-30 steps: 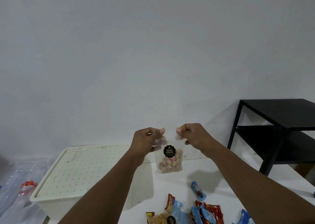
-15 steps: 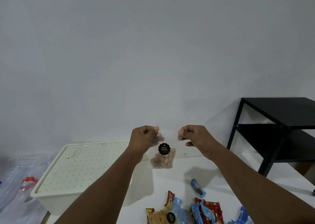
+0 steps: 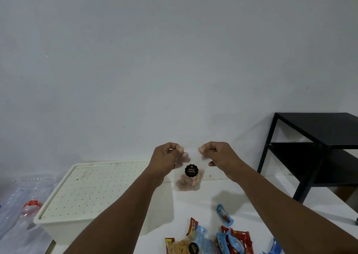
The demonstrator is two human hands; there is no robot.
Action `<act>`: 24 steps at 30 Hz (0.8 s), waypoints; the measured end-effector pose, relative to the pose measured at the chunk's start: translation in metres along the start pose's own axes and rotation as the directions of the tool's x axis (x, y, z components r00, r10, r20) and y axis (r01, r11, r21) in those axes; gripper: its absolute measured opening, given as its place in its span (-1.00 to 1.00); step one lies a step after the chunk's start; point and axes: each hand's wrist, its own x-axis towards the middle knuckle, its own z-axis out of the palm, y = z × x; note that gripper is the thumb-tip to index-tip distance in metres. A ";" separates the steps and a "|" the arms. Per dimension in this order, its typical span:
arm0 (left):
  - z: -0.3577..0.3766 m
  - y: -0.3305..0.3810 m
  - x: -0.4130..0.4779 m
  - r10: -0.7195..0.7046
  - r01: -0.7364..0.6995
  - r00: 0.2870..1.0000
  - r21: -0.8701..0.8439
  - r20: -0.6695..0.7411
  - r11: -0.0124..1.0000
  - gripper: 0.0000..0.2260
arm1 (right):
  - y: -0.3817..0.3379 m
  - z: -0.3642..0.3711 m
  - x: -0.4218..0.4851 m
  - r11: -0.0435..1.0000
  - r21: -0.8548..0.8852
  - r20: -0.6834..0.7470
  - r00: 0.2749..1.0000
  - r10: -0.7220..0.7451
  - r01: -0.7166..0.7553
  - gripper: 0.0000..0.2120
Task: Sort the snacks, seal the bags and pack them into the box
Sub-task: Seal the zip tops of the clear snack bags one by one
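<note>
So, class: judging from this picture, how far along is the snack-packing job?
Done: nothing visibly packed; the cream perforated-lid box is closed. In hand: left hand and right hand pinch the clear biscuit bag top. Left: loose red and blue wrapped snacks on the table.

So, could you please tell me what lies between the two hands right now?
In the head view, the top edge of the clear biscuit bag spans the gap, pinched by the left hand and right hand.

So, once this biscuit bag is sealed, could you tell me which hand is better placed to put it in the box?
Probably the left hand: the lidded box sits on its side, while the right hand pinches the bag farther away.
</note>
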 end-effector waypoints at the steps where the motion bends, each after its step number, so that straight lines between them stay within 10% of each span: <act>1: -0.001 -0.001 0.000 -0.004 0.004 1.000 0.002 0.006 1.000 -0.92 | 0.000 0.001 0.001 0.999 -0.049 -0.008 1.000 -0.020 0.020 -0.86; 24: -0.005 0.003 -0.006 -0.062 0.040 0.992 0.194 0.113 0.980 -0.82 | 0.002 -0.006 -0.002 0.986 -0.152 0.038 0.998 -0.056 0.061 -0.80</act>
